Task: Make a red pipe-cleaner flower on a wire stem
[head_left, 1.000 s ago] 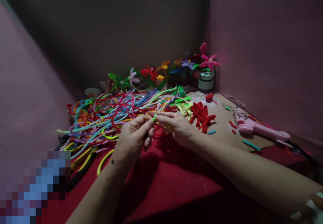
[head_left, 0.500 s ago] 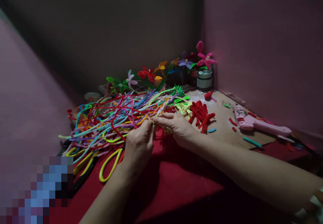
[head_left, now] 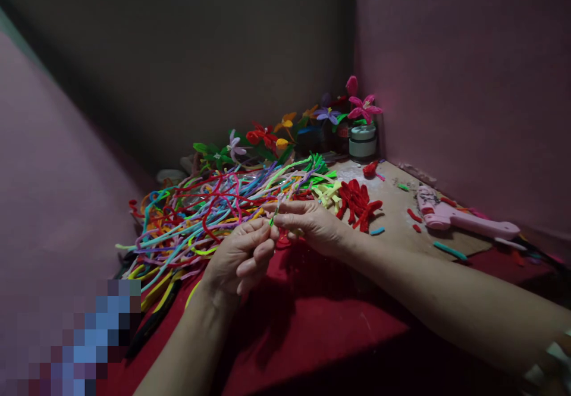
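Observation:
My left hand [head_left: 243,253] pinches a thin green pipe cleaner stem [head_left: 272,222] between thumb and index finger, with its other fingers loosely curled below. From the right, my right hand [head_left: 310,223] closes its fingertips on the same stem, just above the left thumb. A pale tip pokes up over the right fingers; its shape is too small to make out. Under the hands, partly hidden, lies a red piece [head_left: 284,240]. Beyond them spreads a tangled heap of coloured pipe cleaners [head_left: 196,206].
Red folded pieces [head_left: 357,200] and pale yellow ones [head_left: 329,197] lie on a brown board [head_left: 397,229]. A pink-handled tool [head_left: 468,222] rests at right. Fuzzy flowers [head_left: 263,136] line the back, with a pink flower [head_left: 364,109] above a grey jar [head_left: 362,141]. Red cloth [head_left: 330,324] covers the front.
My left hand has rolled so its curled fingers and palm side now show, and more of the green stem is visible. The right hand keeps its pinch. The view has shifted slightly.

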Demonstrator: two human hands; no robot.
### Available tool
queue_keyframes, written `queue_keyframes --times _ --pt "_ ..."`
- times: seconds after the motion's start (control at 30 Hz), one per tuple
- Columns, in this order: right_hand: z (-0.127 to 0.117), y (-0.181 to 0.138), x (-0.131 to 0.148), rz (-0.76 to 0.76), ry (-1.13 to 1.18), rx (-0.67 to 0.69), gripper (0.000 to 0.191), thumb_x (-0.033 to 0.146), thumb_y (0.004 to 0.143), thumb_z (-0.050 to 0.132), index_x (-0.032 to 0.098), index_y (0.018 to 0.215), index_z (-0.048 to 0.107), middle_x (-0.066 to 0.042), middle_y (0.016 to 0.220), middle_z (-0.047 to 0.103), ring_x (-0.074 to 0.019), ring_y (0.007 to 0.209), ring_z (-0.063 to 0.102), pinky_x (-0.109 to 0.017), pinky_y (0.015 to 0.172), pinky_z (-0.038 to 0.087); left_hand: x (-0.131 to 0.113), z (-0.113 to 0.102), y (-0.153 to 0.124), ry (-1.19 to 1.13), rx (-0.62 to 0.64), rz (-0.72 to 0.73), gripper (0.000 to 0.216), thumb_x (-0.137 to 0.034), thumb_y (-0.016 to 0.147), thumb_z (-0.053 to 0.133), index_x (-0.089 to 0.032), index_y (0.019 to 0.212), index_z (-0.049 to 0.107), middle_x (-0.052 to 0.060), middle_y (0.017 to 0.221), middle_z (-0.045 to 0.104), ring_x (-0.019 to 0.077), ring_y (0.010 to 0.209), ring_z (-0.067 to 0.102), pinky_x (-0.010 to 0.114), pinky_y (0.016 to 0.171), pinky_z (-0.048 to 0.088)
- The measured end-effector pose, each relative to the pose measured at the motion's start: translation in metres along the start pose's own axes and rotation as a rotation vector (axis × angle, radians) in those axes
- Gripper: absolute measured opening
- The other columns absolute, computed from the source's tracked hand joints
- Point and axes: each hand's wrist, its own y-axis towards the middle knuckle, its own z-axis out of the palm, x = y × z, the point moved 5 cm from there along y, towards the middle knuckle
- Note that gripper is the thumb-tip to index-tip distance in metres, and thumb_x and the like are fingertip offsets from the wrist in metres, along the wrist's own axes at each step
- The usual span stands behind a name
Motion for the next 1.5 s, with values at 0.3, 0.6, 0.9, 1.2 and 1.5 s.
queue_keyframes --times 0.3,0.6,0.9,1.2,1.5 --pt "-0.011 0.005 -0.009 -0.042 0.087 -0.171 0.018 0.028 0.061 0.073 0.014 0.072 0.069 0.001 0.066 0.064 -0.0098 0.061 0.055 -0.026 0.066 0.040 -0.015 0.002 0.000 0.763 -0.440 0.334 0.016 -0.032 0.076 0.059 -0.016 0.075 0.057 -0.003 0.053 0.057 0.0082 0.039 0.050 0.018 0.038 0.040" --pt "-0.003 -0.001 0.000 -0.099 -0.066 -0.093 0.022 0.035 0.070 0.066 0.014 0.073 0.068 0.001 0.060 0.060 -0.0090 0.059 0.051 -0.025 0.062 0.038 -0.011 0.006 0.000 0.532 -0.352 0.260 0.015 -0.031 0.078 0.057 -0.017 0.075 0.054 -0.005 0.050 0.052 0.0065 0.032 0.043 0.018 0.030 0.038" --pt "0.000 0.000 0.005 -0.099 -0.015 -0.016 0.014 0.029 0.069 0.068 0.014 0.069 0.066 0.001 0.062 0.060 -0.0067 0.053 0.048 -0.023 0.056 0.035 -0.003 0.008 0.001 0.215 -0.100 0.054 0.017 -0.031 0.079 0.055 -0.015 0.072 0.052 -0.009 0.040 0.041 0.0022 0.021 0.024 0.014 0.022 0.028" --pt "-0.003 0.000 -0.002 -0.154 -0.146 -0.192 0.020 0.034 0.065 0.071 0.014 0.067 0.066 0.001 0.067 0.058 -0.0102 0.067 0.051 -0.025 0.068 0.038 -0.016 0.009 -0.007 1.132 -0.594 0.567 0.006 -0.020 0.075 0.055 -0.019 0.076 0.060 -0.005 0.050 0.051 0.0069 0.041 0.045 0.017 0.045 0.038" --pt "0.001 -0.008 0.013 -0.063 -0.340 -0.100 0.023 0.035 0.074 0.059 0.013 0.070 0.063 0.003 0.063 0.052 -0.0073 0.057 0.043 -0.023 0.058 0.033 -0.005 0.005 0.002 0.143 -0.204 0.113 0.011 -0.026 0.079 0.055 -0.016 0.078 0.051 -0.010 0.049 0.042 0.0000 0.025 0.020 0.013 0.021 0.029"
